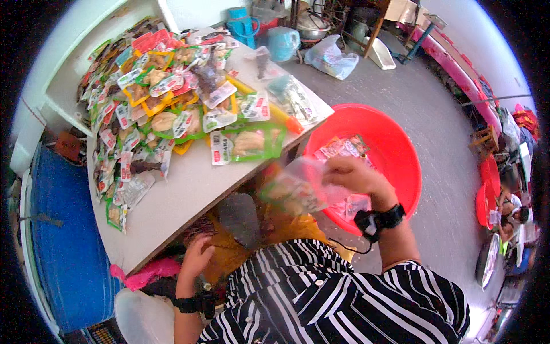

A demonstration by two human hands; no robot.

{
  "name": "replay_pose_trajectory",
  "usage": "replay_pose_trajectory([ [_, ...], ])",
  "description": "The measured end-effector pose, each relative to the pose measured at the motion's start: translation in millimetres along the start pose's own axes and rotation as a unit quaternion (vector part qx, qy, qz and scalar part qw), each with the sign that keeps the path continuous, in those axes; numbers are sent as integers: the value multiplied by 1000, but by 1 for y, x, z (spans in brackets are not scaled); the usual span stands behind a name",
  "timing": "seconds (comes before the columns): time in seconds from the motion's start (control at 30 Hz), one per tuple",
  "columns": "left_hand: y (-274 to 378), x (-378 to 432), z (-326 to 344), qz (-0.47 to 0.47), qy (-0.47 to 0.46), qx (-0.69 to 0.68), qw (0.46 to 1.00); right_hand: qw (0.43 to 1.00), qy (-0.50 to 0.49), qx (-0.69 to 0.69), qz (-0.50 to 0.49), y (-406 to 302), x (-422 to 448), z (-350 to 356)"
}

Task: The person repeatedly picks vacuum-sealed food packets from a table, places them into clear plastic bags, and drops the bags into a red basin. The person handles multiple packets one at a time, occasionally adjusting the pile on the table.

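Observation:
My right hand (354, 174) holds a clear plastic bag (294, 189) with green-edged food packets in it, blurred by motion, between the table edge and a red plastic tub (397, 150). Colourful packets lie in the tub, beneath and beyond the hand. My left hand (200, 256) is below the table's front edge with its fingers apart and nothing seen in it. On the white table (172, 206) lies a large heap of vacuum-sealed food packets (154, 77). One green-edged packet (249, 144) lies near the front edge, beside a yellow tube with an orange end (279, 114).
A blue thermos (241, 26), a light blue jug (283, 43) and a filled plastic bag (331, 58) stand behind the table. Blue material (68, 241) is at the left. A person (513, 210) sits near another red tub (485, 202) at far right.

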State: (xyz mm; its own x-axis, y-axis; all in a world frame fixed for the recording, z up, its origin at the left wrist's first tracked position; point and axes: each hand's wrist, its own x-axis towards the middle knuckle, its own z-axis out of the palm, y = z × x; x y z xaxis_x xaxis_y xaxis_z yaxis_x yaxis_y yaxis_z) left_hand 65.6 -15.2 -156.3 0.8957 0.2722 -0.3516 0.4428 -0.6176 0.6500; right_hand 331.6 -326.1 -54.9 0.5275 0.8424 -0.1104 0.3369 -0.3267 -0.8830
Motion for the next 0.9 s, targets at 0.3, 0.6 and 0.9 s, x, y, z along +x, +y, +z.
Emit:
replay_pose_trajectory([
  [0.3,-39,-5,47,37,123,211,969,947,246,-18,208,158,-40,-12],
  [0.6,-47,-7,50,15,140,200,969,861,409,161,255,240,-81,25],
  [0.9,-64,-7,58,23,168,188,968,808,483,18,337,315,-121,-32],
])
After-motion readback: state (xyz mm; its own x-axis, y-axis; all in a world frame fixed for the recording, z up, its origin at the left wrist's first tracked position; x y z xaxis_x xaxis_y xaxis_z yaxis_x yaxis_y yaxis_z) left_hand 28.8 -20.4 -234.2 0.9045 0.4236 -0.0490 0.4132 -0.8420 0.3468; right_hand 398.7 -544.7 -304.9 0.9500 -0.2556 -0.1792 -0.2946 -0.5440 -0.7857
